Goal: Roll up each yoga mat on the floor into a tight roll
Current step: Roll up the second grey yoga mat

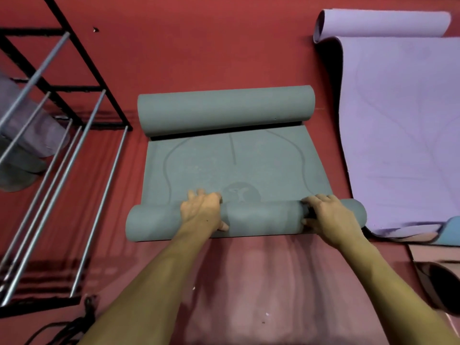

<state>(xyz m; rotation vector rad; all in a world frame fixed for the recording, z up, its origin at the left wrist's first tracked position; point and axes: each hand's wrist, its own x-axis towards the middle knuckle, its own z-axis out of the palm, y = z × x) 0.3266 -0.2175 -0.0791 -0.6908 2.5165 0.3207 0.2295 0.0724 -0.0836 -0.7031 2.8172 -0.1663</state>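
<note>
A grey-green yoga mat (pixel 236 168) lies on the red floor straight ahead. Its near end is wound into a roll (pixel 261 219), and its far end curls up in a second roll (pixel 224 110). My left hand (pixel 201 210) grips the near roll left of its middle, fingers over the top and thumb at the front. My right hand (pixel 326 215) grips the same roll near its right end. A purple yoga mat (pixel 403 135) lies flat to the right, its far end curled (pixel 380 23).
A black metal rack with grey rods (pixel 59 135) stands at the left, with rolled mats (pixel 27 135) stored in it. A dark rolled mat (pixel 438 285) lies at the lower right beside pink and blue mat corners (pixel 448 232). A black cable (pixel 74 324) lies at the bottom left.
</note>
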